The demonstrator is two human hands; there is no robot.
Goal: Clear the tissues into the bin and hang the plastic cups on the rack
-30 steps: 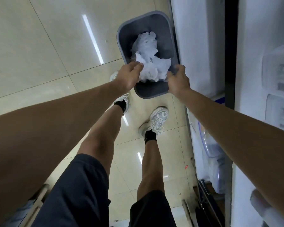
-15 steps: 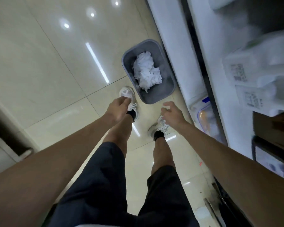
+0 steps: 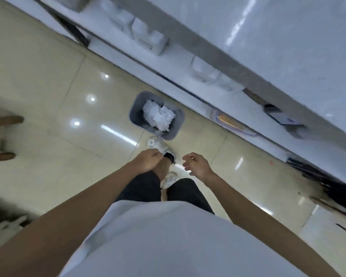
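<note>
A grey bin (image 3: 135, 114) stands on the tiled floor below me, beside the white table's edge. Crumpled white tissues (image 3: 158, 116) fill its inside. My left hand (image 3: 147, 161) hangs in front of my body with its fingers curled shut and nothing in it. My right hand (image 3: 197, 164) is beside it, fingers loosely spread, holding nothing. Both hands are well short of the bin. No plastic cups or rack are visible.
The white table top (image 3: 288, 37) runs diagonally across the upper right, with blurred white boxes (image 3: 148, 37) stored under it. A clear lidded container (image 3: 234, 122) sits on the floor near the bin. Wooden furniture legs (image 3: 2, 136) are at the left edge.
The tissues left both hands and dropped into the bin. Both hands pulled back toward my body, and my view rose and turned, so the bin looks smaller and farther.
</note>
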